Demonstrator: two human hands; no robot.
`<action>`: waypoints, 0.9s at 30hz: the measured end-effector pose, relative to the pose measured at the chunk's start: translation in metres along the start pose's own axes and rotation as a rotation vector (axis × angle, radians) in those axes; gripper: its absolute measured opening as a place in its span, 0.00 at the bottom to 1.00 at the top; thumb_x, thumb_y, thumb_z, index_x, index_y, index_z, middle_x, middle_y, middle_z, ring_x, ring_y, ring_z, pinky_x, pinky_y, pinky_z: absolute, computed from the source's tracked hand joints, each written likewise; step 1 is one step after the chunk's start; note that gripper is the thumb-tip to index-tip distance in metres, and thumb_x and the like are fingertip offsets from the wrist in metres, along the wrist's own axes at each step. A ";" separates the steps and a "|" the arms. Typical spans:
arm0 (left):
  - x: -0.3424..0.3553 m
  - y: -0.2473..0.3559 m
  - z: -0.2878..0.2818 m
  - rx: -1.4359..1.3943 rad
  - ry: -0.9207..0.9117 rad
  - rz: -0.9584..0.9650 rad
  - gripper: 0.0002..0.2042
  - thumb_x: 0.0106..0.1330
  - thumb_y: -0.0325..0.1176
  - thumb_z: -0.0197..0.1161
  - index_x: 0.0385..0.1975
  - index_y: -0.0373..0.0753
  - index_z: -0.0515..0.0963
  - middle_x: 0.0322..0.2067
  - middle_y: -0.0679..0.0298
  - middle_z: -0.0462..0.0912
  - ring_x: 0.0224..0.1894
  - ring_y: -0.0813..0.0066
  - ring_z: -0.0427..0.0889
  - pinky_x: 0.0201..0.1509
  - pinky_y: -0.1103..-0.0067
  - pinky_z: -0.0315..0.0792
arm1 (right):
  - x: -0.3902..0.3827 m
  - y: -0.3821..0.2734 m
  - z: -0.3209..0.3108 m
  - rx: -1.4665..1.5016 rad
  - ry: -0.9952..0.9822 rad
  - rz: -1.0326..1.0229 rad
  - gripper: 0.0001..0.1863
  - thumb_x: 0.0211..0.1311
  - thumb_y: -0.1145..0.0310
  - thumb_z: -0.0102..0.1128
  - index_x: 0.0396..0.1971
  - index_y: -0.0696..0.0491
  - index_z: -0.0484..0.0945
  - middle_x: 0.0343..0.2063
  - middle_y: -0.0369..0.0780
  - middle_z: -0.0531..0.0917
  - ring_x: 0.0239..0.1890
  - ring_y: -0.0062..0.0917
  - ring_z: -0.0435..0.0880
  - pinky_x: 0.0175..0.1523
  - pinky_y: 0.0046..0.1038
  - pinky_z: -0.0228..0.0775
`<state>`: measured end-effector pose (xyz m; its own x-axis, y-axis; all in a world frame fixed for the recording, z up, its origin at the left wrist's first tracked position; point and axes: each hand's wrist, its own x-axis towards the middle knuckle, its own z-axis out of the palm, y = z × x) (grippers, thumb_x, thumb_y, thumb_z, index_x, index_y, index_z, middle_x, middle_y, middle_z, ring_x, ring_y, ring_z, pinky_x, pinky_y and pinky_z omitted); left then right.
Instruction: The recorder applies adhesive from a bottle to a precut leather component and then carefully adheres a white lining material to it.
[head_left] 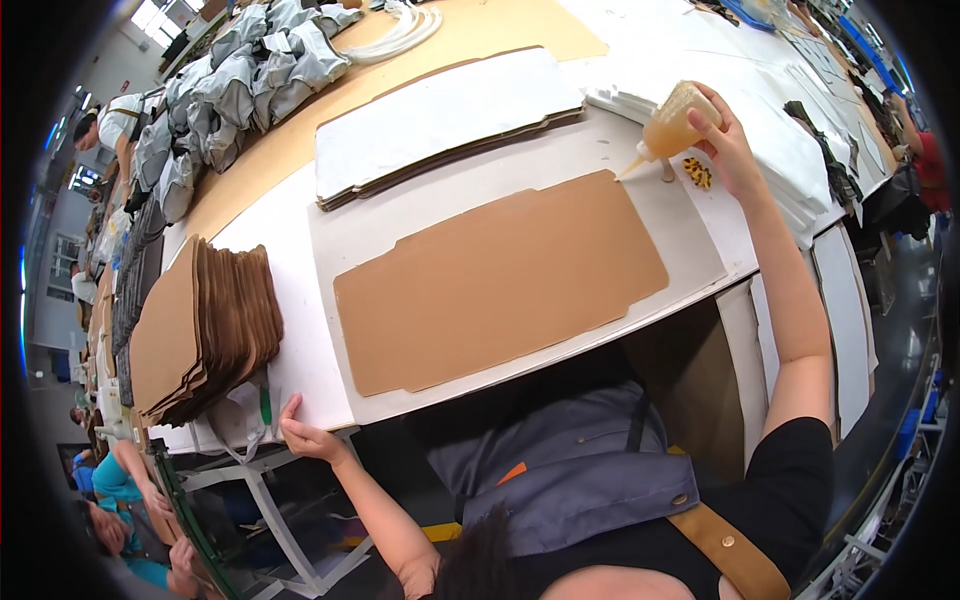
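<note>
A brown flat panel (500, 285) with notched corners lies on a grey sheet (690, 235) in front of me. My right hand (732, 150) is wrapped around a squeeze bottle (672, 125) of amber liquid. The bottle is tilted, with its thin nozzle pointing down at the panel's far right corner; whether it touches cannot be told. My left hand (312, 437) rests by the table's near edge, left of the panel. One finger stretches out, the others are loosely bent, and nothing shows in the hand. A stack of brown panels (215, 330) stands close beyond it.
A pile of white-topped panels (450, 120) lies behind the brown panel. Yellow-and-black small pieces (697, 173) sit near my right wrist. Grey bundled items (250, 80) are heaped at the far left, beside coiled white tubing (400, 32). Another person (125, 510) works at lower left.
</note>
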<state>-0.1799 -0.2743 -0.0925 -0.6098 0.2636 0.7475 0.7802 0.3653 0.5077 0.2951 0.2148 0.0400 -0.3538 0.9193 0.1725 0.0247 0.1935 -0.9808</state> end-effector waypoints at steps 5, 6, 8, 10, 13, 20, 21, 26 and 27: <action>-0.001 0.000 0.000 -0.009 0.002 0.003 0.22 0.78 0.34 0.38 0.34 0.28 0.80 0.34 0.54 0.85 0.37 0.59 0.84 0.46 0.70 0.78 | -0.001 0.000 -0.001 -0.009 0.019 -0.012 0.40 0.59 0.48 0.69 0.65 0.54 0.65 0.52 0.41 0.78 0.54 0.25 0.79 0.60 0.29 0.73; 0.000 0.001 -0.001 -0.001 0.000 0.003 0.22 0.78 0.34 0.38 0.34 0.28 0.80 0.34 0.54 0.85 0.37 0.59 0.84 0.46 0.70 0.78 | -0.001 0.001 -0.001 -0.012 0.020 -0.011 0.40 0.59 0.47 0.69 0.65 0.54 0.65 0.52 0.41 0.78 0.54 0.25 0.79 0.60 0.29 0.73; 0.000 0.002 -0.001 0.007 -0.004 0.003 0.22 0.78 0.34 0.38 0.34 0.28 0.80 0.34 0.54 0.85 0.37 0.59 0.84 0.47 0.70 0.78 | -0.001 0.002 -0.002 -0.015 0.022 -0.009 0.40 0.59 0.47 0.69 0.65 0.54 0.65 0.52 0.41 0.78 0.54 0.24 0.79 0.60 0.29 0.73; -0.001 0.002 -0.001 -0.001 0.004 -0.008 0.22 0.78 0.34 0.38 0.33 0.28 0.80 0.34 0.54 0.85 0.37 0.59 0.84 0.46 0.69 0.78 | -0.001 0.003 -0.004 -0.014 0.018 -0.011 0.41 0.59 0.47 0.69 0.65 0.54 0.65 0.51 0.40 0.78 0.54 0.24 0.79 0.59 0.29 0.74; -0.002 0.002 -0.001 0.006 -0.003 -0.010 0.22 0.78 0.34 0.38 0.33 0.29 0.80 0.34 0.55 0.85 0.38 0.59 0.84 0.46 0.69 0.77 | -0.002 0.002 -0.006 -0.017 -0.006 -0.007 0.40 0.58 0.47 0.69 0.65 0.54 0.65 0.50 0.40 0.79 0.53 0.23 0.80 0.58 0.28 0.75; -0.003 0.000 0.000 0.015 -0.008 -0.018 0.22 0.77 0.34 0.38 0.32 0.29 0.80 0.35 0.55 0.86 0.38 0.59 0.84 0.47 0.69 0.77 | -0.013 0.001 -0.012 -0.020 -0.028 0.007 0.39 0.60 0.48 0.68 0.64 0.54 0.66 0.50 0.39 0.79 0.52 0.22 0.80 0.56 0.26 0.75; -0.002 0.000 0.000 0.017 -0.001 -0.014 0.22 0.77 0.34 0.38 0.32 0.29 0.80 0.35 0.55 0.86 0.38 0.59 0.84 0.47 0.69 0.77 | -0.015 0.001 -0.013 -0.026 -0.030 0.013 0.38 0.60 0.48 0.67 0.64 0.54 0.66 0.50 0.38 0.79 0.52 0.21 0.80 0.56 0.25 0.75; -0.002 -0.004 0.001 0.000 -0.008 -0.003 0.22 0.77 0.34 0.38 0.33 0.29 0.80 0.35 0.55 0.86 0.38 0.60 0.84 0.48 0.70 0.77 | -0.028 0.003 -0.023 -0.036 -0.022 0.033 0.38 0.61 0.48 0.67 0.65 0.54 0.66 0.50 0.37 0.79 0.52 0.19 0.79 0.56 0.25 0.75; -0.002 -0.004 0.001 -0.006 -0.005 -0.006 0.22 0.77 0.34 0.38 0.34 0.28 0.81 0.35 0.55 0.86 0.38 0.60 0.84 0.48 0.70 0.78 | -0.031 0.003 -0.025 -0.033 -0.037 0.038 0.38 0.61 0.48 0.67 0.65 0.54 0.66 0.50 0.37 0.79 0.52 0.19 0.79 0.56 0.25 0.75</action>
<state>-0.1819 -0.2760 -0.0968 -0.6152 0.2658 0.7422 0.7773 0.3617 0.5147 0.3292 0.1952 0.0344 -0.3863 0.9130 0.1308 0.0699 0.1703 -0.9829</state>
